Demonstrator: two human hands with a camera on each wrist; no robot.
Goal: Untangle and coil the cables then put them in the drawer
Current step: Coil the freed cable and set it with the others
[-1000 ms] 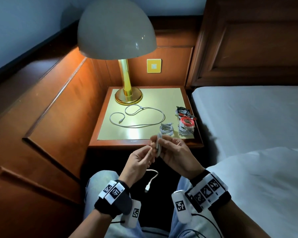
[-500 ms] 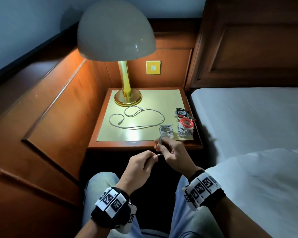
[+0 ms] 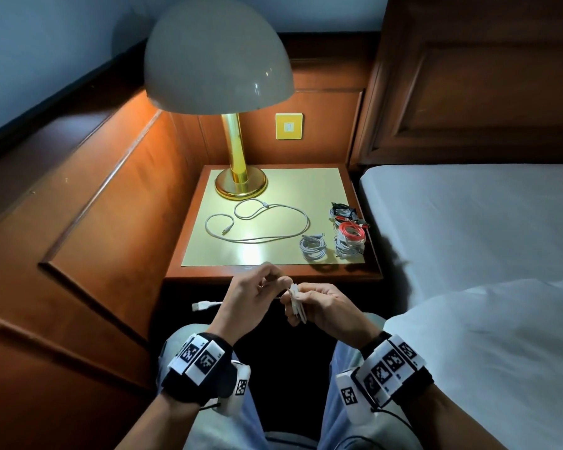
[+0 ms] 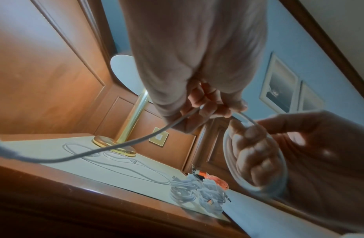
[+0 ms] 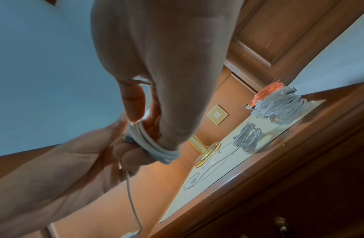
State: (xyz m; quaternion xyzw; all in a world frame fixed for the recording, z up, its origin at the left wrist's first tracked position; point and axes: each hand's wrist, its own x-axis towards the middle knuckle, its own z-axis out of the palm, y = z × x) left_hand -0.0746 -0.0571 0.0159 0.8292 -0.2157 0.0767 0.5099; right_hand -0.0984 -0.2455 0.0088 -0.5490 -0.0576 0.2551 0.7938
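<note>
Coiling is nearly done: at lower centre of the head view our right hand (image 3: 319, 306) grips the white cable (image 3: 297, 302) in tight smooth loops, while our left hand (image 3: 252, 295) pinches its thin rubbery tail. Next, we judge, wrap the plug end (image 3: 199, 306). Another cable (image 3: 257, 224) sprawls uncoiled on the glossy nightstand (image 3: 273, 254).

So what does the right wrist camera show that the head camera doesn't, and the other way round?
Only the right wrist view shows the drawer knob below the nightstand top, and the white cable as several loops in the right hand.

Only the head view shows the bed, the lampshade, both wristbands and the cable's free plug sticking out left of the left hand.

Both show the loose white cable on the nightstand, the coiled bundles and the yellow wall plate.
</note>
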